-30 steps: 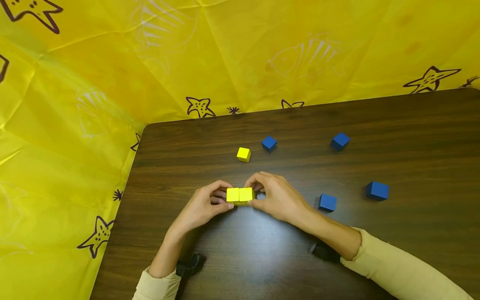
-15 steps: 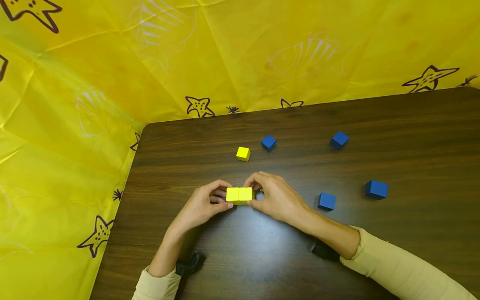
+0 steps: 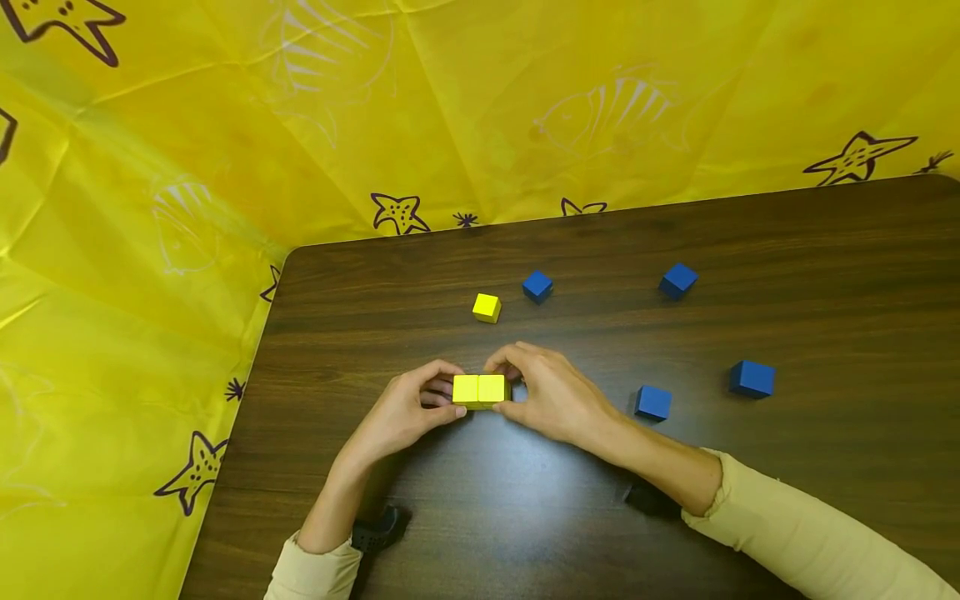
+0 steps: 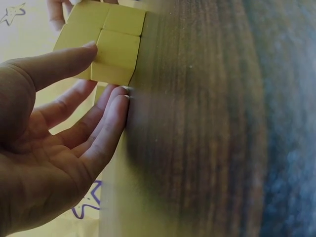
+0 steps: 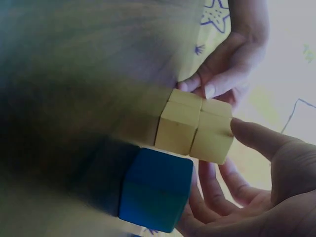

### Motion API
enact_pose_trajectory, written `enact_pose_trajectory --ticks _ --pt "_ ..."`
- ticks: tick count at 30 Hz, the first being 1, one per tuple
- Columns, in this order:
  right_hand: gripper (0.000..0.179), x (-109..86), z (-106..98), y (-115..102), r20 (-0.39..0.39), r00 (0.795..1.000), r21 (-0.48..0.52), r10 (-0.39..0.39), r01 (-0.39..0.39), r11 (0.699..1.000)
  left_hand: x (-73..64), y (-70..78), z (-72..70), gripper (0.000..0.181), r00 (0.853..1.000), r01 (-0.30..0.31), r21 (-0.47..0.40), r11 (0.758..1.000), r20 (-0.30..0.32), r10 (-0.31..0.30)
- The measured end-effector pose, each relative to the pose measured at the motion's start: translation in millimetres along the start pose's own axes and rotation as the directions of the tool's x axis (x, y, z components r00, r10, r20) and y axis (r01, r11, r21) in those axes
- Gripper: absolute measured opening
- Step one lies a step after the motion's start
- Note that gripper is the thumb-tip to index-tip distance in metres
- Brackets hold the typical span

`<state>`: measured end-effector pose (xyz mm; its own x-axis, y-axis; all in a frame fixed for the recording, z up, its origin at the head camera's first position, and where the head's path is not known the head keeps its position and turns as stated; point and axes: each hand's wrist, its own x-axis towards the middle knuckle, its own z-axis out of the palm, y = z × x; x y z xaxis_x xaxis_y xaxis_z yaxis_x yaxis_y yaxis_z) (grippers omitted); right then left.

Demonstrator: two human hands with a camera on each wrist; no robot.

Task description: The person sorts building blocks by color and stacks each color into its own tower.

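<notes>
Yellow cubes (image 3: 491,389) stand two wide and two high in a small wall on the dark wooden table. At the wall's left end, my left hand (image 3: 401,411) holds an upper cube (image 4: 118,47) between thumb and fingers. My right hand (image 3: 558,396) does likewise at the right end, thumb on the near face of the upper cube (image 5: 212,137) and fingers behind. The right wrist view shows the cubes meeting at narrow seams. A loose yellow cube (image 3: 487,308) lies beyond the wall.
One blue cube (image 3: 537,287) is behind the wall, right of the loose yellow one. Others are a far-right blue cube (image 3: 678,282), a right-hand blue cube (image 3: 752,379) and a blue cube (image 3: 654,402) near my right forearm. A yellow patterned cloth (image 3: 480,108) borders the table.
My right index finger has shifted slightly left behind the upper cubes. The left hand and the cubes stay in place.
</notes>
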<state>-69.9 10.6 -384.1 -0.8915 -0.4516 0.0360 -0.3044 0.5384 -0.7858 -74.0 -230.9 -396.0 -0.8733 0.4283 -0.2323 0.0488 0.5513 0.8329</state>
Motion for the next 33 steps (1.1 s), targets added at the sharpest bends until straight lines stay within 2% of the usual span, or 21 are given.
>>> enact_pose_trajectory --ticks 13,19,27,33 --pt "0.043 9.3 -21 -1 0.005 1.0 -0.043 -0.03 0.031 0.999 0.7 -1.5 1.2 0.037 1.0 -0.015 0.011 1.0 -0.005 0.015" --pt "0.04 14.4 -30 1 -0.012 0.999 -0.034 -0.04 0.039 0.999 1.3 -3.1 2.0 0.037 1.0 0.0 0.01 1.0 -0.007 0.0" --pt "0.038 27.5 -42 4 -0.038 0.999 -0.006 -0.026 0.026 1.0 0.8 -3.6 2.8 0.036 1.0 0.01 0.012 1.0 -0.013 -0.01" --pt "0.032 37.7 -50 10 -0.066 0.998 -0.041 -0.014 0.011 0.999 2.2 -3.8 3.0 0.037 1.0 0.009 0.013 1.0 -0.02 -0.009"
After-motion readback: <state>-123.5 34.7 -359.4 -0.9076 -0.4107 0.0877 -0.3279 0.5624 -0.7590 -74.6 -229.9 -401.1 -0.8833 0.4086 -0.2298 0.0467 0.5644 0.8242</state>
